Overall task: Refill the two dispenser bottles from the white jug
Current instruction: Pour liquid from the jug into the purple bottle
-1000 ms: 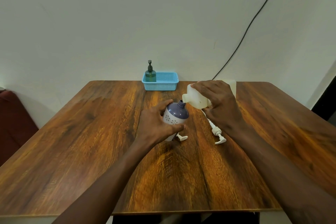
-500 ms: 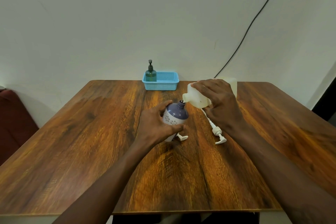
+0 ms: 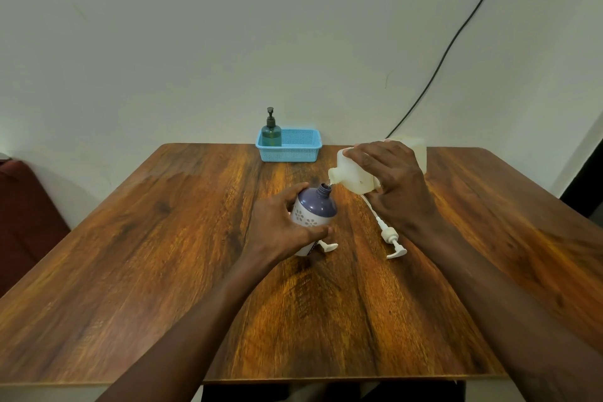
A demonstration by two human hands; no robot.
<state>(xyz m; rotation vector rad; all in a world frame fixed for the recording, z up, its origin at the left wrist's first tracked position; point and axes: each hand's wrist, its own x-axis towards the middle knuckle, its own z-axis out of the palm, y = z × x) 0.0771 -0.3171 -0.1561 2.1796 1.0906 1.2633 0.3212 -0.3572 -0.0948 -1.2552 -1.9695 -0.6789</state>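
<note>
My left hand (image 3: 277,225) grips a purple and white dispenser bottle (image 3: 314,209) that stands on the table with its neck uncapped. My right hand (image 3: 391,186) holds the white jug (image 3: 352,176) tipped to the left, its spout right over the bottle's mouth. A white pump head with its long tube (image 3: 388,232) lies on the table to the right of the bottle, and a second small white pump part (image 3: 329,246) lies at the bottle's base. A green dispenser bottle (image 3: 270,130) with a dark pump stands in the left end of a blue basket (image 3: 293,150).
The wooden table (image 3: 163,254) reaches a pale wall at the back, where the blue basket stands. A black cable (image 3: 450,46) runs down the wall at the right. A dark red seat (image 3: 23,212) sits off the table's left edge.
The jug has tipped a little further down towards the bottle's mouth. Both hands keep their hold and the bottle stays in place.
</note>
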